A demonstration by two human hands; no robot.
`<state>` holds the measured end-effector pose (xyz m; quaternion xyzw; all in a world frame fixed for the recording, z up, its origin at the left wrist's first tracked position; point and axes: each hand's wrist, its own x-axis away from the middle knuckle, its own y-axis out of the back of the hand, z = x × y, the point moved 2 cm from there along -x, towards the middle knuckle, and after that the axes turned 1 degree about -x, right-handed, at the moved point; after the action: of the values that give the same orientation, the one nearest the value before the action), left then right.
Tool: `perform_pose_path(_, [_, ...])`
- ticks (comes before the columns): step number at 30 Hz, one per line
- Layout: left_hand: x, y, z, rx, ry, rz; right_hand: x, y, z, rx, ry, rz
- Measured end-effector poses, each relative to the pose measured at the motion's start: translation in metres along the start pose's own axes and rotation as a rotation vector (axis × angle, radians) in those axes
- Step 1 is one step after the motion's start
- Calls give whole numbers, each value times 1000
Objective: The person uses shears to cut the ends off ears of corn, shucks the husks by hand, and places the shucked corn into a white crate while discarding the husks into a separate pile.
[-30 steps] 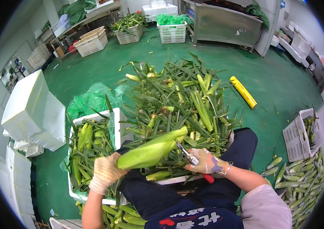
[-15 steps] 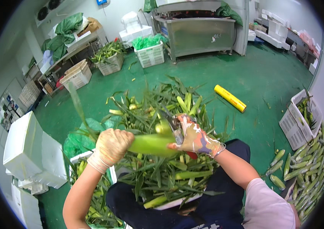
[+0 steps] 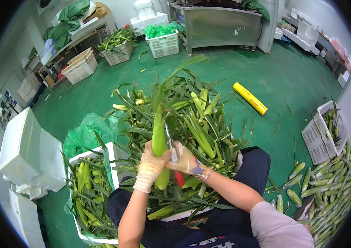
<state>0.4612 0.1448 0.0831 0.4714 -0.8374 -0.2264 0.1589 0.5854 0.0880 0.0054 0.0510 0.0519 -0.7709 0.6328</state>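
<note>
Gloved, my left hand (image 3: 150, 165) is closed round the lower part of a green ear of corn in its husk (image 3: 158, 134). The ear stands nearly upright, its leafy tip pointing away from me. My right hand (image 3: 188, 160), in a patterned glove, grips pruning shears (image 3: 174, 153) with a red handle. Their metal blades lie along the right side of the ear; motion blur hides whether they touch it. Beneath both hands spreads a heap of cut husks and leaves (image 3: 142, 124), between my legs.
At my left stands a white foam box (image 3: 112, 155) of unpeeled corn, beside green plastic (image 3: 90, 134). A yellow roll (image 3: 250, 99) lies on the floor. Wrapped corn ears (image 3: 334, 186) are piled at right below a white crate (image 3: 318, 138). Behind are crates and a steel machine (image 3: 221, 31).
The ear has swung from lying sideways to nearly upright. My left hand has moved right and down to its lower part, and my right hand has come lower with the shears, close beside it.
</note>
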Motion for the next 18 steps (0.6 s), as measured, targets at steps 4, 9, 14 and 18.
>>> perform_pose_path(4, [10,18,42,-173,-164,-82,23,8,15,243,-82,326])
perform_pose_path(9, [26,55,14,-504,-13,-73,23,35,42,417,-280,395])
perform_pose_path(14, [45,46,-14,-614,-63,123,-12,37,74,568,-167,588])
perform_pose_path(18, [46,61,9,-489,-137,55,-8,51,93,666,-109,541])
